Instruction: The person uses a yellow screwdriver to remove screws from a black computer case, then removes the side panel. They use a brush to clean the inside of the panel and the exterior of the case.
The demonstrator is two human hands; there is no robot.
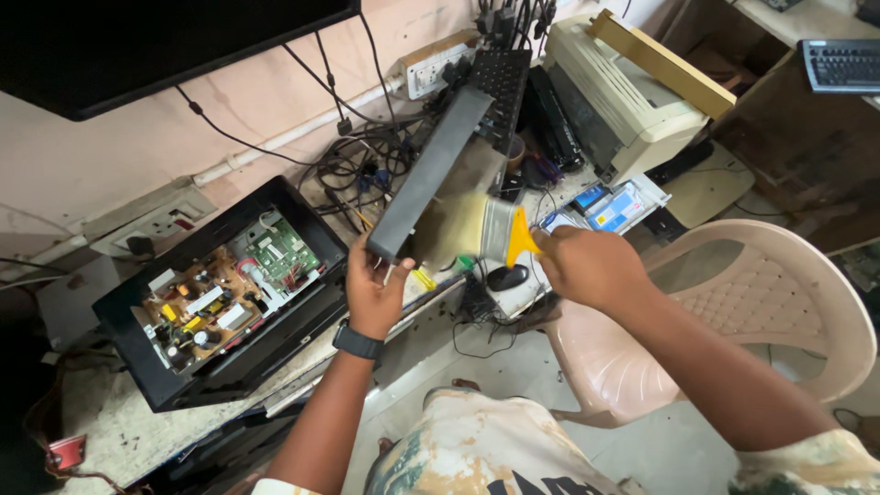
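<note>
While the left hand [374, 291] grasps the lower end of a long black cover panel [431, 170], tilted above the bench [119, 431], the right hand [591, 266] is clenched on the yellow handle of a wide paintbrush [486, 229]. Bristles, blurred, touch the panel just right of the left grip. Left of that grip lies an open black casing [147, 367] with circuit boards exposed.
</note>
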